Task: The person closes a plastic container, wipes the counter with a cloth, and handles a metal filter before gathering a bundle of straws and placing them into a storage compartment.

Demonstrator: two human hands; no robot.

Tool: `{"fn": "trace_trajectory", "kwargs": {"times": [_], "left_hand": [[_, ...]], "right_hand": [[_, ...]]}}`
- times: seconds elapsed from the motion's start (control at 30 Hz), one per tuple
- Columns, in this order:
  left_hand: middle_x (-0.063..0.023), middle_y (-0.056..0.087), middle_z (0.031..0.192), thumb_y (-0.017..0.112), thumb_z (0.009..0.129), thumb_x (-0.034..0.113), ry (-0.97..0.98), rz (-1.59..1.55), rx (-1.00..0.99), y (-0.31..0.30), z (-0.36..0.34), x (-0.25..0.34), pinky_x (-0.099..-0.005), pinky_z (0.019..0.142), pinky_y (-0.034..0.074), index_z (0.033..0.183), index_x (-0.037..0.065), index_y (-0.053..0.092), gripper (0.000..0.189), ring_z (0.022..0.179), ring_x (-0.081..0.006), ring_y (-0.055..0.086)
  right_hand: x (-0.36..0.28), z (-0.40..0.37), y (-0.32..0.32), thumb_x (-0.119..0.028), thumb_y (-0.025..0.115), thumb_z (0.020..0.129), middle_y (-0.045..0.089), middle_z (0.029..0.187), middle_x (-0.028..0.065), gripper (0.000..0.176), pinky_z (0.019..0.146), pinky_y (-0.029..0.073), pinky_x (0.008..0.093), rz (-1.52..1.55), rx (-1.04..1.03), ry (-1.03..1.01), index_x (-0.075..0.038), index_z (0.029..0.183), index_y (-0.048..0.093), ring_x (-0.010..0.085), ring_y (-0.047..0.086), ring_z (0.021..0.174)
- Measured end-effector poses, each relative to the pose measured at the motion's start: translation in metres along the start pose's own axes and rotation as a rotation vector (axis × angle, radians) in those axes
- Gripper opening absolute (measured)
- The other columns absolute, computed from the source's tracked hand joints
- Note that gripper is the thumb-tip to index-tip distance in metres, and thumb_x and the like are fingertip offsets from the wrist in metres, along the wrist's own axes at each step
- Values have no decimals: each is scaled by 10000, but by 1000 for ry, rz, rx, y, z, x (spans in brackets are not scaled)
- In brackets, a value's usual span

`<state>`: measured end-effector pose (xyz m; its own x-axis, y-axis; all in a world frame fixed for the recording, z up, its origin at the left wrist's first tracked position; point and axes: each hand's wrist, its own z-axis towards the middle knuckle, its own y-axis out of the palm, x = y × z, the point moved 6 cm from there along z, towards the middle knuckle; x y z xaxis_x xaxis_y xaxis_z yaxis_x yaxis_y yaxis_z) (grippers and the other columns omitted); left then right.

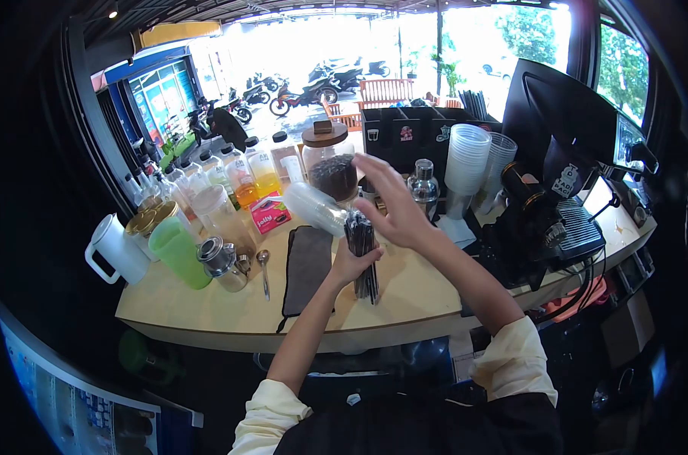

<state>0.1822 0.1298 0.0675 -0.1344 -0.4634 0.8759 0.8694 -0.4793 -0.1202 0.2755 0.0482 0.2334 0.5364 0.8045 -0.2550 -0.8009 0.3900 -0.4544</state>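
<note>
My left hand (pixel 349 264) is wrapped round an upright bundle of thin black straws (pixel 359 229), whose lower ends reach down close over the wooden counter (pixel 404 292). Above and to the right of the bundle, my right hand (pixel 397 206) has its fingers stretched out and thumb apart, with nothing in it. Just left of the straw tops, a tilted stack of clear plastic cups or lids (pixel 312 206) overlaps the bundle in this view. Behind them stands a glass jar (pixel 332 163) with a wooden lid and dark contents. A dark grey cloth (pixel 307 269) lies left of my left hand.
A spoon (pixel 263 273), metal pot (pixel 221 262), green pitcher (pixel 178 252) and white jug (pixel 118 249) stand or lie at left. Several bottles (pixel 260 168) line the back. Stacked plastic cups (pixel 467 159), a shaker (pixel 423 186) and a large black machine (pixel 560 129) occupy the right.
</note>
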Motion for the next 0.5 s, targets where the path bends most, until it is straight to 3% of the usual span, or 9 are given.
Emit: {"fn": "trace_trajectory", "kwargs": {"times": [0.03, 0.13, 0.23, 0.27, 0.37, 0.43, 0.5], "left_hand": [[-68, 599, 895, 730, 734, 82, -12, 42, -60, 3, -2, 5, -289, 658, 499, 1050, 23, 462, 419, 752, -140, 605], [-47, 603, 786, 727, 735, 67, 42, -57, -21, 7, -2, 21, -277, 626, 497, 956, 16, 508, 315, 686, -133, 608], [-35, 598, 733, 711, 750, 49, -1, -201, 113, 8, -4, 27, -260, 622, 498, 873, 13, 549, 206, 686, -116, 610], [-35, 598, 733, 711, 750, 49, 0, -201, 114, 7, -4, 29, -260, 622, 498, 873, 13, 549, 206, 686, -116, 610], [-62, 600, 781, 679, 760, 47, 0, -169, 61, 7, -3, 32, -267, 619, 515, 929, 2, 542, 222, 699, -131, 623], [-77, 611, 797, 662, 774, 52, 5, -111, 135, -3, 1, 28, -262, 614, 511, 901, 2, 556, 173, 691, -126, 622], [-40, 622, 740, 685, 758, 47, 0, -127, 162, -3, 3, 31, -268, 616, 504, 923, 3, 577, 202, 707, -130, 619]], "right_hand": [[4, 0, -1, -240, 517, 910, 466, 1320, 157, 446, 1082, 229, 478, 2, -2, 2, -41, 1302, 440, 278, 408, 1267], [16, -11, 18, -264, 497, 926, 548, 1232, 154, 413, 1086, 245, 440, -150, -333, -47, -3, 1247, 505, 295, 455, 1228], [20, -27, 32, -306, 522, 915, 555, 1194, 187, 428, 1048, 305, 431, -8, -357, 42, 16, 1196, 542, 333, 489, 1165], [26, -29, 33, -302, 518, 918, 541, 1219, 197, 474, 1029, 335, 416, 24, -384, 61, 23, 1261, 479, 332, 484, 1182], [26, -28, 23, -232, 575, 887, 466, 1340, 168, 525, 1032, 349, 393, 279, -232, 166, -6, 1330, 408, 287, 503, 1182], [36, -35, 25, -232, 634, 846, 465, 1338, 162, 591, 1013, 367, 373, 331, -183, 272, -10, 1339, 394, 253, 512, 1159], [44, -43, 29, -232, 692, 805, 465, 1336, 156, 662, 994, 385, 354, 382, -137, 377, -13, 1347, 381, 218, 521, 1135]]}}
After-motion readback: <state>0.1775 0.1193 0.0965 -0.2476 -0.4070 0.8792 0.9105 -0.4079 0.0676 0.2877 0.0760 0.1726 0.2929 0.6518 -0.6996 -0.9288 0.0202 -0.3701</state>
